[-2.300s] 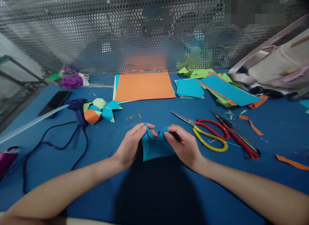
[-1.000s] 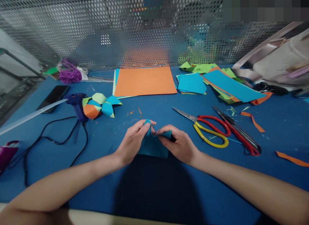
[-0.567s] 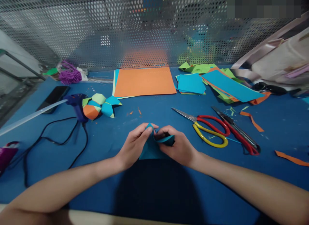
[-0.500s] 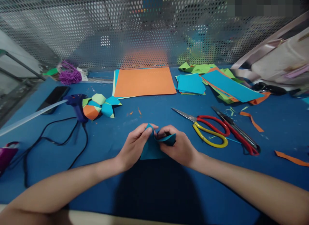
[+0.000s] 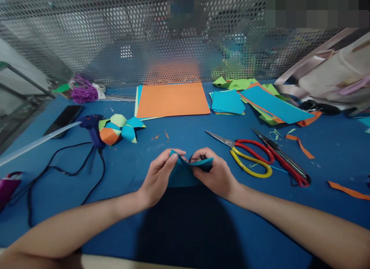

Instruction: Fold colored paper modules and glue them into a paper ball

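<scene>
A blue paper sheet (image 5: 183,175) is held between both hands near the middle of the blue table, its top edge bent and dipping in the centre. My left hand (image 5: 160,174) pinches its upper left corner between thumb and fingers. On the other side, my right hand (image 5: 215,174) grips the folded right part, thumb below and fingers curled behind. Right of my hands lie scissors (image 5: 251,155) with one red and one yellow handle. A folded paper piece (image 5: 118,128) in orange, blue and green rests to the left.
A glue gun (image 5: 94,130) with a black cord and a phone (image 5: 63,120) lie left. Orange sheets (image 5: 173,99), blue squares (image 5: 227,102) and blue strips (image 5: 277,103) sit before a perforated metal panel (image 5: 115,41). A red cutter (image 5: 283,157) lies right of the scissors.
The hands have moved slightly apart, and the paper's top edge is spread wider, with a shallower dip between them. The view has shifted slightly.
</scene>
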{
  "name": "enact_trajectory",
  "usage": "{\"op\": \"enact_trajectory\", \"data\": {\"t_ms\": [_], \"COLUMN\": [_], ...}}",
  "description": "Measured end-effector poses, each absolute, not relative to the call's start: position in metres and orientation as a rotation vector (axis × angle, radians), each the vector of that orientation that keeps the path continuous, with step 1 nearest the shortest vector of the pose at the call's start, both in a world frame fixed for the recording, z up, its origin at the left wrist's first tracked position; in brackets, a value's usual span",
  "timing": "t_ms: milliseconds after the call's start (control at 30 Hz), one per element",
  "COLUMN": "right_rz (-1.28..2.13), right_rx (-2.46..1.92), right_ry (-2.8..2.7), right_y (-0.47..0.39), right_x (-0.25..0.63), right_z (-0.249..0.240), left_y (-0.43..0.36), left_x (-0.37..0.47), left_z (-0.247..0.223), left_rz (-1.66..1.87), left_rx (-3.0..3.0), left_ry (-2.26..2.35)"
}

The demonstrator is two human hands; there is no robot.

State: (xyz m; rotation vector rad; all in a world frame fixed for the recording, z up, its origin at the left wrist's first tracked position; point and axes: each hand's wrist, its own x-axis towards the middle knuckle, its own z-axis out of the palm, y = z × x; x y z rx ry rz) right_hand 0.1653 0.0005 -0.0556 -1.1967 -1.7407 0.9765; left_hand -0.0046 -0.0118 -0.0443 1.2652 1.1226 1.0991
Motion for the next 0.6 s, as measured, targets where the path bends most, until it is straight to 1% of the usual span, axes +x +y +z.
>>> {"op": "enact_trajectory", "data": {"t_ms": [300, 600], "right_rz": [0.982, 0.977], "right_rx": [-1.158, -1.127], "right_ry": [-1.739, -1.703], "right_y": [-0.0014, 0.0001], "right_x": [0.1701, 0.1726], "right_z": [-0.0567, -0.0586], "left_y": [-0.0098, -0.0075], "left_x": [-0.0059, -0.0042], "left_z": [-0.0406, -0.0345], "left_rz": [1.067, 1.06], "left_rx": [1.188, 1.018], "left_ry": [1.244, 1.196]}}
